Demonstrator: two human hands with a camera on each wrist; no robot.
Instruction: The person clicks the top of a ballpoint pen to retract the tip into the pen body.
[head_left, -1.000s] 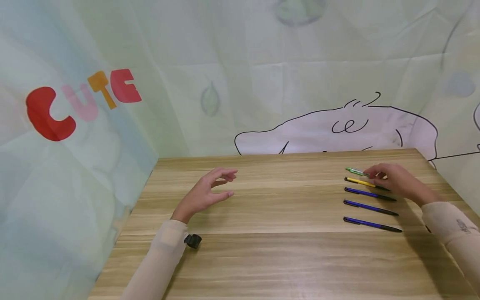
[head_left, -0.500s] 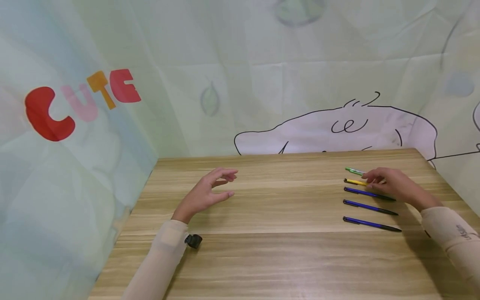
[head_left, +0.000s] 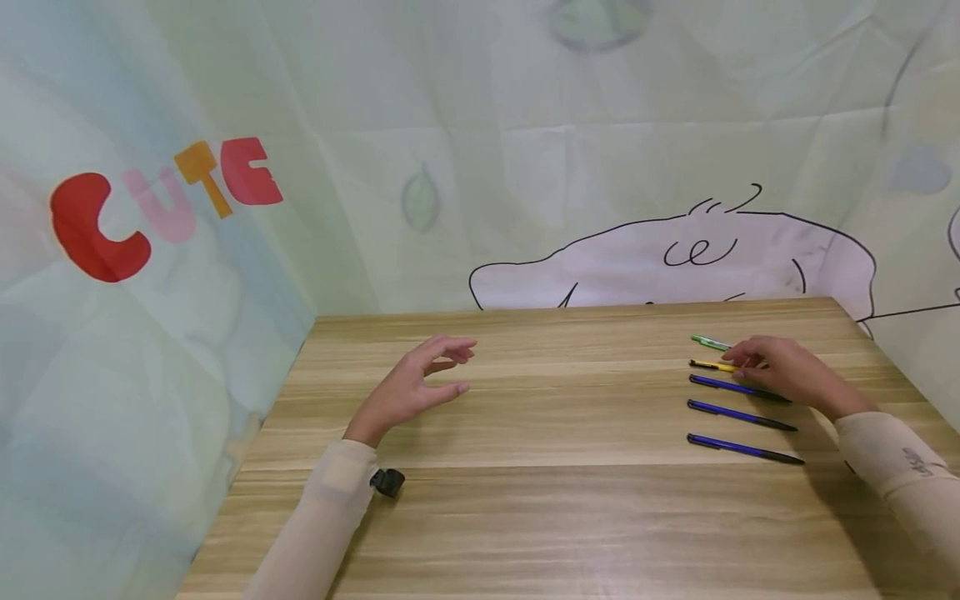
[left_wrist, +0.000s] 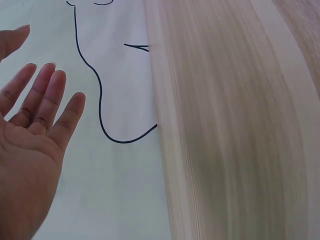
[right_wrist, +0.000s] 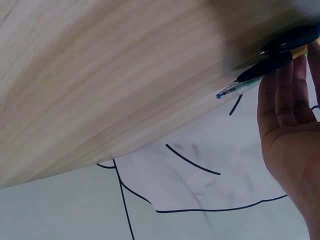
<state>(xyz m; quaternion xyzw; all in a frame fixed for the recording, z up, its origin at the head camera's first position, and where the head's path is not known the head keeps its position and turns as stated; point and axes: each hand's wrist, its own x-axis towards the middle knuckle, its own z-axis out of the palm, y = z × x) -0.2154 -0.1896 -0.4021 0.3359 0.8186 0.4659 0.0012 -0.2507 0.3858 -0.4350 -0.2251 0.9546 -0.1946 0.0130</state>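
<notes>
My right hand reaches over the upper pens at the right of the table, thumb and fingertips pinching the yellow pen. In the right wrist view, the black grip of the yellow pen sticks out past the fingers, and its front is hidden by the hand in the head view. A green pen lies just behind it, partly covered by the fingers. Just in front lies a blue pen. My left hand hovers over the left side of the table, fingers relaxed and apart, holding nothing.
Two more blue pens, a middle one and a front one, lie roughly parallel nearer me. The wooden table meets a printed cloth backdrop at its back and left edges.
My right hand has shifted from between the green and yellow pens onto the yellow one. The yellow pen has moved slightly towards the blue pens and turned. My left hand stays still.
</notes>
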